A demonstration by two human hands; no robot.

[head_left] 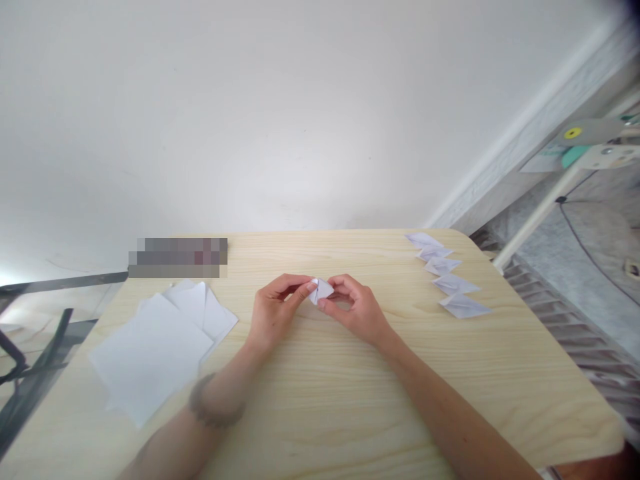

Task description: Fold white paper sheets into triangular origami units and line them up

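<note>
A small folded white paper (324,289) is held up over the middle of the wooden table (320,400). My left hand (277,307) pinches its left side between thumb and fingers. On the right side, the thumb and fingertips of my right hand (356,305) are closed on the same paper. Dark fold lines or gaps show near its centre; its far side is hidden. A beaded bracelet (215,403) is on my left wrist.
Loose white paper sheets (155,353) overlap at the left. A row of several folded paper pieces (453,285) stands at the right. Behind the sheets lies a blurred-out item (175,258). A white wall (300,120) rises behind the table, and a pale pole (537,213) stands beyond its right edge.
</note>
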